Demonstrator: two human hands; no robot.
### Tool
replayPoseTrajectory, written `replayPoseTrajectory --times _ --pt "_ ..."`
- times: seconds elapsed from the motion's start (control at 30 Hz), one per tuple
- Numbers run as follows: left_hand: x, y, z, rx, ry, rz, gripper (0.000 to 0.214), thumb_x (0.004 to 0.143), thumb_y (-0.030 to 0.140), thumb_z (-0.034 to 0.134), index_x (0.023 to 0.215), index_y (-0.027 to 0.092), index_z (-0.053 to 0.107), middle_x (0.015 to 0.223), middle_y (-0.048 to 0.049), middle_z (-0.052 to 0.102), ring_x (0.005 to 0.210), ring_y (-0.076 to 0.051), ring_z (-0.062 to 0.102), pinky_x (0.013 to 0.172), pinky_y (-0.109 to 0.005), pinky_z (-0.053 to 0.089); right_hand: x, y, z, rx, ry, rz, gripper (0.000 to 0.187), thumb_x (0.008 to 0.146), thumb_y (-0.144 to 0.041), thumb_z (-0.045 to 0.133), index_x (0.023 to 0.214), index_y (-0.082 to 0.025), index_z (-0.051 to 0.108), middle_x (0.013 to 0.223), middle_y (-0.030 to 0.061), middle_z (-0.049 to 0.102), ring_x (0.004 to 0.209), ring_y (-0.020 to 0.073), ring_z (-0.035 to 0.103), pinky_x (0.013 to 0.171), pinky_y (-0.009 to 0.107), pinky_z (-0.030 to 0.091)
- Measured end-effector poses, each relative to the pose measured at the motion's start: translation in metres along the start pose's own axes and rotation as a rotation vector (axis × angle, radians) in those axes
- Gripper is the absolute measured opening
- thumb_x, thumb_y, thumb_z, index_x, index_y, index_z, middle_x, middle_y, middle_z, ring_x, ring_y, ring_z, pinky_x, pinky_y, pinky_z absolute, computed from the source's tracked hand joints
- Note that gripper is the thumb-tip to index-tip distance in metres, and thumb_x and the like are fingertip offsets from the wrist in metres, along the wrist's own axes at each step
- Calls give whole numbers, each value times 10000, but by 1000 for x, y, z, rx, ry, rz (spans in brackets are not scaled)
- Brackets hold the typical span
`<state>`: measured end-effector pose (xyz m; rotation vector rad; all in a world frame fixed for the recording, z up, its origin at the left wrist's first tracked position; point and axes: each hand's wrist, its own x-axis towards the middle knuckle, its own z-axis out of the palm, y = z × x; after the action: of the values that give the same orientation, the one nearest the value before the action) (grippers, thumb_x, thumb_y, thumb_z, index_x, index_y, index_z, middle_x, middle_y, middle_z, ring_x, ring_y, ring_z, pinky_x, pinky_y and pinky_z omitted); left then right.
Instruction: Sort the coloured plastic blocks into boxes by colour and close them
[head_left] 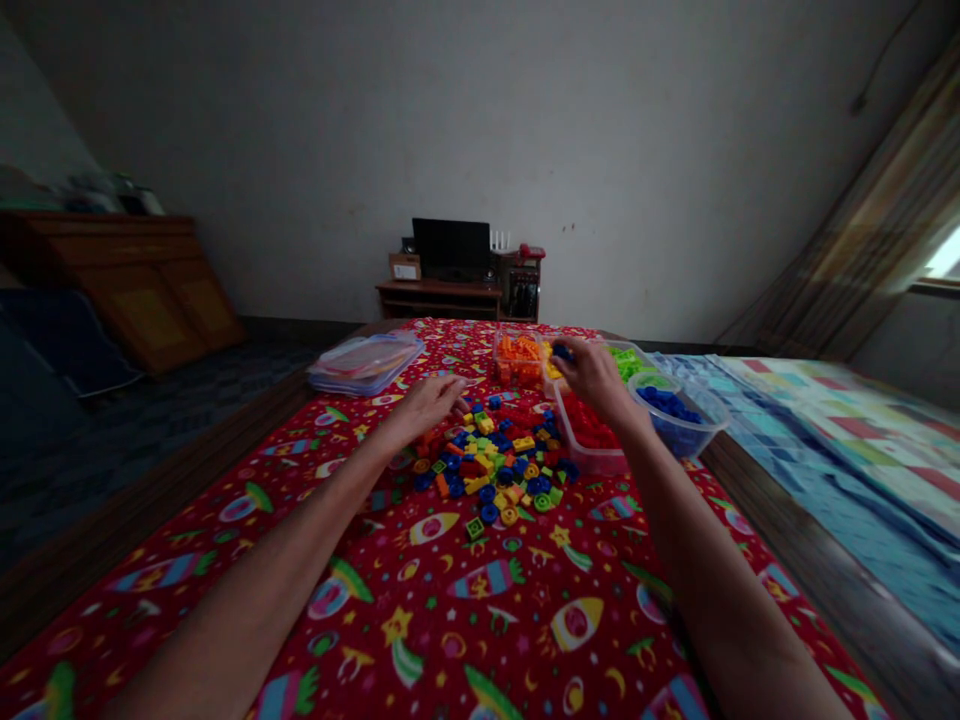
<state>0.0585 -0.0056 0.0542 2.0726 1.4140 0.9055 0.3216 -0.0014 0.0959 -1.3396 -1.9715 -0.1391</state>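
A loose pile of mixed toy building blocks (pixel 491 460) in blue, yellow, red, orange and green lies on the red patterned tablecloth (pixel 480 625). At the pile's far left edge is my left hand (pixel 433 402), palm down, its fingers loosely stretched and nothing visible in them. My right hand (pixel 596 375) hovers over the clear tubs, pinching a dark blue block (pixel 562 353). Beneath and around it are yellow blocks (pixel 553 368), a tub of orange blocks (pixel 519 350), green blocks (pixel 628 364) and a tub of red blocks (pixel 589 425). Blue blocks (pixel 669 403) fill a round bowl (pixel 701 428) beside my right forearm.
Stacked clear lids (pixel 366 364) lie at the table's far left. Beyond the table stands a low desk (pixel 439 290) with a black monitor (pixel 451 245). A wooden cabinet (pixel 142 285) is at left; a bed with a patterned cover (pixel 862 430) adjoins the table's right side.
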Motion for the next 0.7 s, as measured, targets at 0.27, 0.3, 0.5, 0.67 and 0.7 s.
replayPoseTrajectory --times 0.27,0.3,0.5,0.67,0.7 --pt "1 -22 -6 338 119 24 359 827 321 400 957 170 698 879 -36 729 797 -190 638 752 -267 480 -12 83 -66 -358 113 315 269 778 -252 542 985 -169 693 904 142 684 851 264 610 741 383 438" --pt "1 -25 -5 349 131 11 360 822 316 407 981 171 697 917 -41 728 834 -198 639 783 -275 479 -16 90 -70 -365 55 348 254 755 -243 570 956 -162 704 889 148 683 845 277 613 730 396 439" --pt "2 -40 0 355 121 -7 368 815 303 418 1030 168 684 1082 -68 691 1014 -224 608 922 -315 454 -20 93 -81 -360 -7 398 201 753 -253 587 864 -147 717 835 157 676 823 288 618 720 409 434" --pt "6 -46 10 298 67 37 418 823 334 427 1134 147 635 1225 -102 620 1156 -242 543 1016 -362 396 -8 36 -53 -280 77 205 285 859 -236 432 943 -158 693 845 110 686 798 200 615 751 321 431" --pt "7 -47 13 281 45 60 441 825 353 433 1164 140 618 1251 -111 602 1190 -248 519 1036 -375 377 -7 22 -40 -233 48 127 290 868 -222 413 935 -155 687 839 104 683 774 182 608 747 300 430"
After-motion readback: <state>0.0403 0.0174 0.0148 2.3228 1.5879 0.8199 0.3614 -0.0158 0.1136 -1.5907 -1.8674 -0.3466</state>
